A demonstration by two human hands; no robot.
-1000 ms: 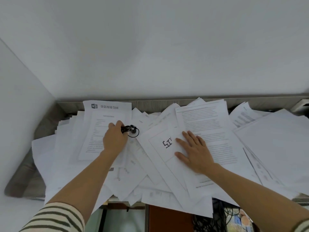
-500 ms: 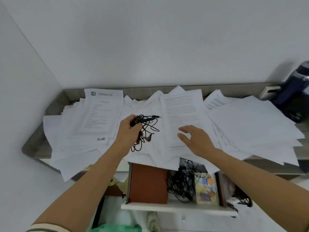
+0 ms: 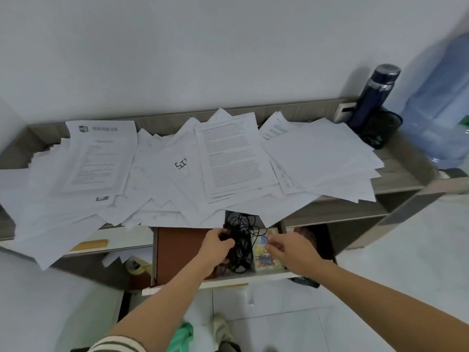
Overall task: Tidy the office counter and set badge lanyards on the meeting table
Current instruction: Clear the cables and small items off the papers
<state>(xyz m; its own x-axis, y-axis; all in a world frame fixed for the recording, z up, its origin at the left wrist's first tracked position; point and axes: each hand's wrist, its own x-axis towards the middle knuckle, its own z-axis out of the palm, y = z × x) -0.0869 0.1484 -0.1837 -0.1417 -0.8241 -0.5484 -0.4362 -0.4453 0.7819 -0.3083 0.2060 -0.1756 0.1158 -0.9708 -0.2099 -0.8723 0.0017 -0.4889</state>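
Just right of the left hand point(image 3: 215, 246), whose fingers clamp it, the black cord tangle point(image 3: 241, 246) sits in the open drawer point(image 3: 228, 280), apparently being stowed; right hand point(image 3: 286, 250) alongside, grip indiscernible; next, probably, release and gather the bench papers point(image 3: 228, 158).

Grey counter point(image 3: 402, 171): loose papers point(image 3: 228, 153) strewn across; dark bottle point(image 3: 373, 97) far right.

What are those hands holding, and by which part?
The left hand grips the black cords at the tangle's upper left side. The right hand hovers at a colourful box; whether it holds anything cannot be told.
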